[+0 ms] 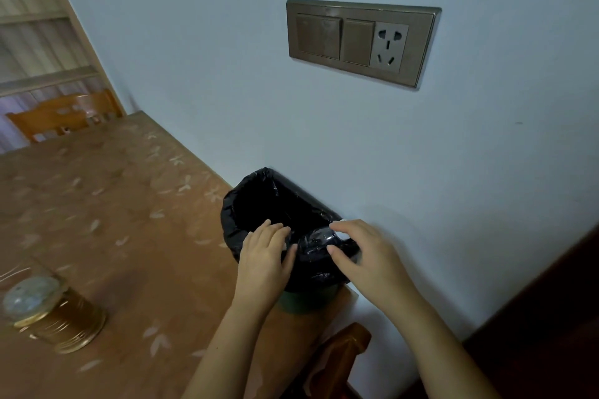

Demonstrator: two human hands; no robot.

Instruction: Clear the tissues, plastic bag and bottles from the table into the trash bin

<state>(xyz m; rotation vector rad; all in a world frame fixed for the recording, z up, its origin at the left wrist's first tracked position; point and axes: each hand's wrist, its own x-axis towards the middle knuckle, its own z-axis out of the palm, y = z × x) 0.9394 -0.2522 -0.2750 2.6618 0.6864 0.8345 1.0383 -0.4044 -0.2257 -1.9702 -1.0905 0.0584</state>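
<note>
Nearly done, I reckon. My right hand [363, 253] is curled round a clear bottle [316, 241] near its white cap, right over the mouth of the trash bin [256, 185]. My left hand [264, 256] rests straight-fingered at the near rim beside it, holding nothing I can make out. I see no tissues, plastic bag or other bottles on the surface [129, 204], just a gold jar [55, 314]. The bin's too dark to check inside.

Under right hand [366, 256], clear plastic bottle [312, 238] mostly hidden; inside of black-bagged round trash bin [228, 217] too dark to see; gold round tin [61, 324] blurry
</note>
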